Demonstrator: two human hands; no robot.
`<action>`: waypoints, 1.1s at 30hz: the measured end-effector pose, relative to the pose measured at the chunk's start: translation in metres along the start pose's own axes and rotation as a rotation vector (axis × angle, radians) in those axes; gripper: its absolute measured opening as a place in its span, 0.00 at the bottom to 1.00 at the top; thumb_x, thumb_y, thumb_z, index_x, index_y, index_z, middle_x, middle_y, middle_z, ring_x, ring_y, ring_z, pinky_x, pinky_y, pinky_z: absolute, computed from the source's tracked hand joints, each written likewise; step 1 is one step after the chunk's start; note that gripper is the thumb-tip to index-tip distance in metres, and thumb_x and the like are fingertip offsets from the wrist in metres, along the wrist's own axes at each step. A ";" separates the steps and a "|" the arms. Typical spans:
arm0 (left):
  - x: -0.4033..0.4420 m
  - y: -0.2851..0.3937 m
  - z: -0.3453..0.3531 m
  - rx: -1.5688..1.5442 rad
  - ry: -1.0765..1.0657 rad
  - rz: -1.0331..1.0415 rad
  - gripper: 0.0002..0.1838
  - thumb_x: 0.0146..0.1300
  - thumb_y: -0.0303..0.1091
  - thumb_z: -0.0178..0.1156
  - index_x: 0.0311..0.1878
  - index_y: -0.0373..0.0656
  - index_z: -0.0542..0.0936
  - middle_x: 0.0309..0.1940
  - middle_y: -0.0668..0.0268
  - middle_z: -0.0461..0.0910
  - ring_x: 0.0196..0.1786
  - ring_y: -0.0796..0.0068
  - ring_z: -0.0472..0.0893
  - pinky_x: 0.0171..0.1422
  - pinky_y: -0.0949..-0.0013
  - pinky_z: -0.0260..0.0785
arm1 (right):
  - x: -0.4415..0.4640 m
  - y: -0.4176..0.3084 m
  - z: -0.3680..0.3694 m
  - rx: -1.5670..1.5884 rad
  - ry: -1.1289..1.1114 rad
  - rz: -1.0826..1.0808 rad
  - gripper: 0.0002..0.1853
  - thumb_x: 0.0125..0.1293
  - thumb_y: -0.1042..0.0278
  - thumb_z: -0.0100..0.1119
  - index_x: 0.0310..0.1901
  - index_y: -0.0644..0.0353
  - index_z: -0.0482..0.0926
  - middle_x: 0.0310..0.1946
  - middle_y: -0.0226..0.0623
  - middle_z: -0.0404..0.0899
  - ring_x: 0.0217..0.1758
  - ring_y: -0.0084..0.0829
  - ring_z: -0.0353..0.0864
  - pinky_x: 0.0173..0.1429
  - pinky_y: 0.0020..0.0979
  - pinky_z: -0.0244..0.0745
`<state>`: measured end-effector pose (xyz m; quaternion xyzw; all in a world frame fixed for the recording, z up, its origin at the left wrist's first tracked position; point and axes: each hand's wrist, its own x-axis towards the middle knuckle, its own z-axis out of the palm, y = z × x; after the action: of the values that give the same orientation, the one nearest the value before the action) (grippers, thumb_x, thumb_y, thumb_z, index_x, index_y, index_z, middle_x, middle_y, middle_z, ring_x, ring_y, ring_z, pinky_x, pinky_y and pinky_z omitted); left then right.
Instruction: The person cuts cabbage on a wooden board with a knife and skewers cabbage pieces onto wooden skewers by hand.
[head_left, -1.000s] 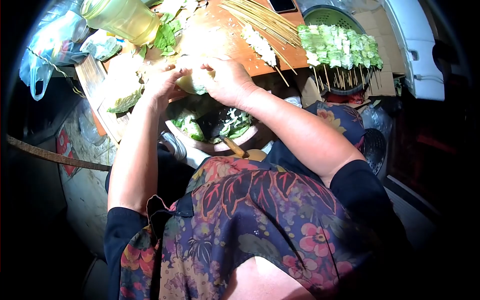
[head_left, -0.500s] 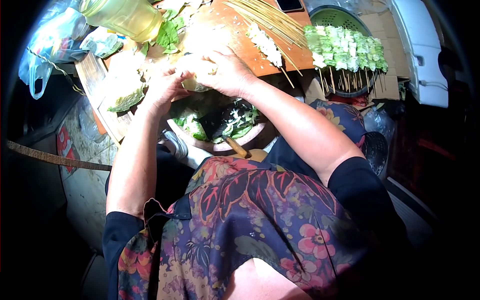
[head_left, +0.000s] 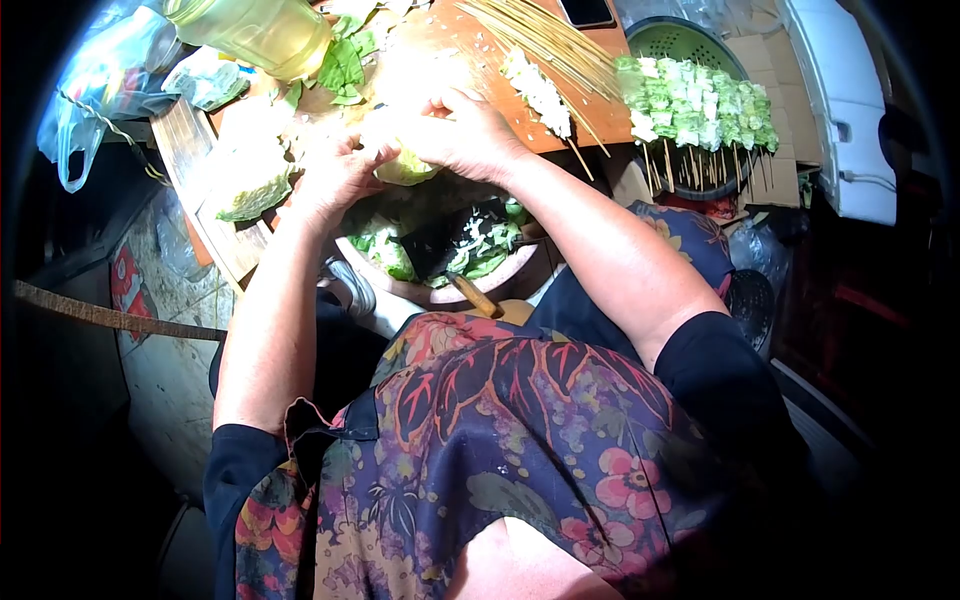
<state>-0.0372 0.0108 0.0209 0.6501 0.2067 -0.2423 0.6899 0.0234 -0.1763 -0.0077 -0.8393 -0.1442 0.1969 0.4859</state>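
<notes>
Both hands meet over the near edge of the board, around a pale green cabbage piece (head_left: 405, 170) that is partly washed out by glare. My left hand (head_left: 343, 180) grips its left side with bent fingers. My right hand (head_left: 472, 138) is curled at its upper right, thumb and fingers drawn together; glare hides the exact hold. Below them sits a round tub (head_left: 440, 292) of cut cabbage leaves. A dark-bladed knife with a wooden handle (head_left: 474, 296) rests in the tub, handle toward me. Left of my left hand lies a larger cabbage chunk (head_left: 252, 185).
Bare bamboo skewers (head_left: 545, 40) and one loaded skewer (head_left: 540, 95) lie on the orange board (head_left: 470, 60). Rows of cabbage skewers (head_left: 700, 105) rest across a green colander (head_left: 685, 40) at right. A yellowish jar (head_left: 255, 35), plastic bag (head_left: 110, 85) and phone (head_left: 587, 11) line the back.
My right hand has shifted slightly right and its fingers have curled in. The cabbage piece shows more below the hands. Tub and knife stay put.
</notes>
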 end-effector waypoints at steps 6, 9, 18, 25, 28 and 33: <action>0.003 -0.004 0.008 0.075 0.098 0.016 0.23 0.61 0.36 0.63 0.57 0.38 0.71 0.45 0.60 0.80 0.42 0.68 0.83 0.42 0.66 0.79 | 0.001 0.013 -0.007 0.228 -0.055 0.096 0.25 0.42 0.53 0.73 0.40 0.57 0.77 0.42 0.38 0.79 0.46 0.30 0.79 0.53 0.30 0.74; -0.002 0.006 0.023 0.224 0.204 0.003 0.24 0.60 0.38 0.62 0.58 0.40 0.71 0.44 0.61 0.81 0.40 0.69 0.83 0.40 0.67 0.78 | -0.008 -0.002 -0.009 0.149 -0.060 0.044 0.26 0.41 0.53 0.72 0.42 0.56 0.76 0.43 0.40 0.78 0.48 0.34 0.78 0.55 0.32 0.73; 0.002 0.003 0.022 0.062 0.093 0.030 0.25 0.57 0.35 0.66 0.57 0.39 0.72 0.42 0.61 0.81 0.39 0.70 0.82 0.37 0.67 0.79 | -0.002 0.011 -0.010 -0.168 0.014 -0.098 0.30 0.42 0.55 0.72 0.47 0.57 0.74 0.42 0.43 0.77 0.49 0.38 0.77 0.56 0.34 0.73; 0.016 -0.007 -0.022 -0.030 0.252 0.084 0.21 0.55 0.33 0.63 0.51 0.37 0.76 0.39 0.61 0.80 0.37 0.71 0.81 0.35 0.68 0.77 | 0.005 0.013 -0.033 0.869 -0.019 0.160 0.14 0.51 0.70 0.68 0.39 0.60 0.76 0.33 0.29 0.77 0.36 0.18 0.75 0.43 0.21 0.73; 0.013 -0.002 -0.037 -0.040 0.539 0.099 0.22 0.50 0.39 0.64 0.48 0.39 0.77 0.38 0.59 0.78 0.42 0.70 0.78 0.37 0.66 0.73 | 0.001 -0.003 -0.031 0.488 0.049 0.058 0.13 0.54 0.66 0.66 0.39 0.59 0.76 0.34 0.33 0.78 0.39 0.24 0.78 0.47 0.27 0.75; -0.001 0.024 -0.054 0.609 0.728 0.023 0.29 0.53 0.38 0.66 0.58 0.38 0.71 0.49 0.53 0.77 0.47 0.60 0.80 0.47 0.60 0.75 | -0.011 0.002 0.001 -0.514 0.094 -0.342 0.20 0.54 0.60 0.60 0.48 0.58 0.75 0.47 0.47 0.72 0.51 0.41 0.76 0.58 0.39 0.73</action>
<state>-0.0217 0.0661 0.0369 0.8677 0.3474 -0.0409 0.3531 0.0136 -0.1814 -0.0076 -0.9064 -0.3057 0.0302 0.2901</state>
